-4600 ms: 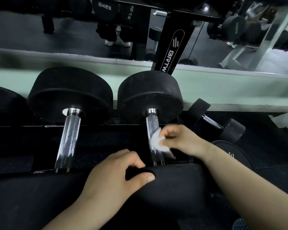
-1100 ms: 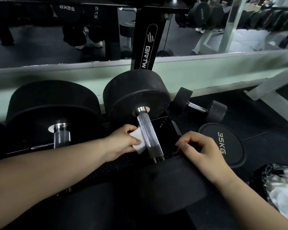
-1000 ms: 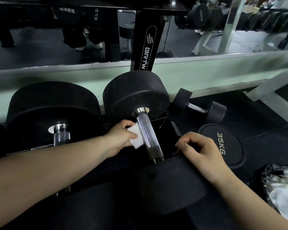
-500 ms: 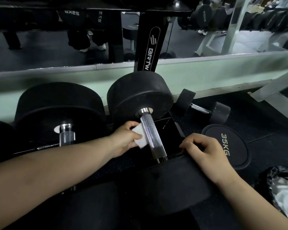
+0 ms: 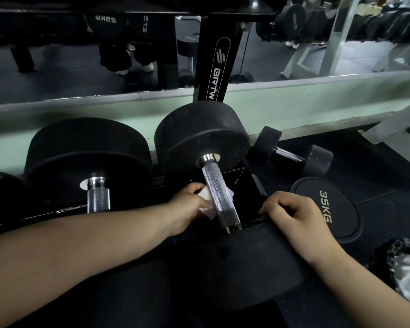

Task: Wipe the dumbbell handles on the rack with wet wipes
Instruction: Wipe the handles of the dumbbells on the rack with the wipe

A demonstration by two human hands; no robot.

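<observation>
The left hand (image 5: 187, 205) pinches a soft, limp wet wipe (image 5: 207, 210) onto the knurled steel handle (image 5: 218, 195), just right of that grip. The right hand (image 5: 294, 216) clasps the near rubber head (image 5: 246, 263). This dumbbell (image 5: 201, 133) on the rack (image 5: 245, 185) looks heavy, so it is better steadied there.

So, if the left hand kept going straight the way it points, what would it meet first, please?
The knurled chrome dumbbell handle: the left hand points straight at it, and its white wet wipe apparently touches it.
</observation>
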